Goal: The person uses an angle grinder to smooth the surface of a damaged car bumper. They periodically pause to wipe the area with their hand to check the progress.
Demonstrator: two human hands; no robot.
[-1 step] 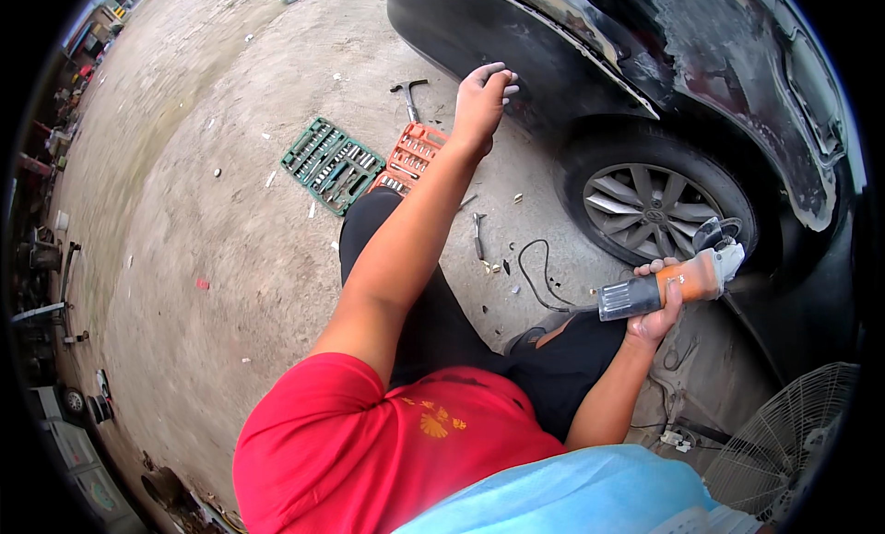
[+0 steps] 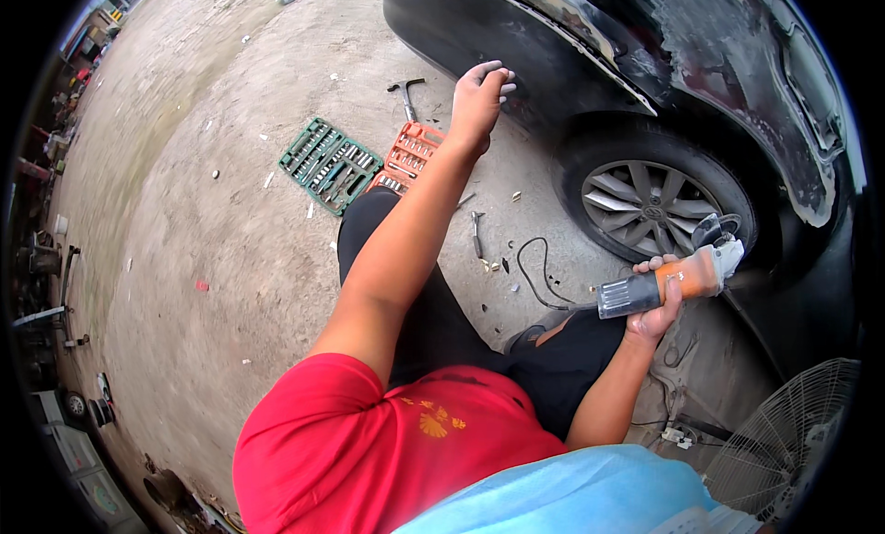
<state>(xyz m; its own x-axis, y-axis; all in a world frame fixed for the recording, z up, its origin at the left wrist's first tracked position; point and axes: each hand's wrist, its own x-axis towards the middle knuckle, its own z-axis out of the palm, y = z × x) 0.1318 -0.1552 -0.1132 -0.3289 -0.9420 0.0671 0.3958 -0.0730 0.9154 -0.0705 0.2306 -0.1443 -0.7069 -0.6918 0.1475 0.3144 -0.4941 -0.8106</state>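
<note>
My right hand (image 2: 654,317) is wrapped round the body of an angle grinder (image 2: 678,283), orange and dark grey with a pale metal head. The grinder's disc guard end is in front of the car wheel (image 2: 653,202), at its lower right. A black cord (image 2: 539,276) trails from the grinder's back end onto the ground. My left arm reaches out ahead, and my left hand (image 2: 479,100) is beside the dark car bumper (image 2: 461,27). Its fingers are loosely bent and apart, grey with dust, with nothing seen in them. Whether it touches the bumper I cannot tell.
On the ground lie a green socket set case (image 2: 323,160), an orange-red case half (image 2: 412,151), a hammer (image 2: 407,99) and a small ratchet-like tool (image 2: 477,236). A wire-caged fan (image 2: 784,442) stands at the lower right. The car's scraped fender (image 2: 719,59) rises above the wheel.
</note>
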